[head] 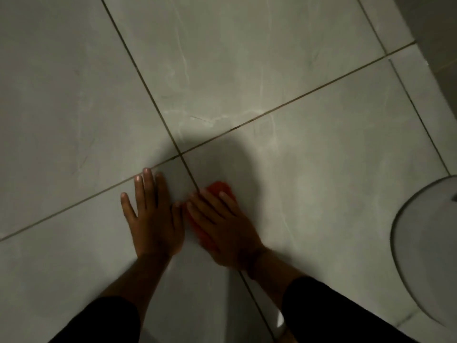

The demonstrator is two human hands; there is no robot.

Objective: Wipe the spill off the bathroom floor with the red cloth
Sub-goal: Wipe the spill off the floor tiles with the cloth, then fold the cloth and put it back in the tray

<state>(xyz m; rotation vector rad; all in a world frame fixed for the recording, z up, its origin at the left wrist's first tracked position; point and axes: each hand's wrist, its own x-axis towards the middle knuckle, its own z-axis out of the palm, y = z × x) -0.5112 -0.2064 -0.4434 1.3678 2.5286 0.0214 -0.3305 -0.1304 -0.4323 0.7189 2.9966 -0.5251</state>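
Observation:
The red cloth (218,190) lies on the grey tiled floor (247,70) just right of a grout crossing, mostly covered by my right hand (222,224), which presses flat on it with fingers spread over its top. Red edges show beyond the fingertips and along the hand's left side. My left hand (153,214) rests flat on the tile beside it, fingers apart, holding nothing, its thumb close to the cloth. No spill stands out on the dim tiles. Both forearms wear dark sleeves.
A white rounded fixture (425,238), likely a toilet base, fills the right edge. A dark wall or cabinet (440,26) rises at the top right. Grout lines (296,97) cross the large pale tiles ahead and to the left.

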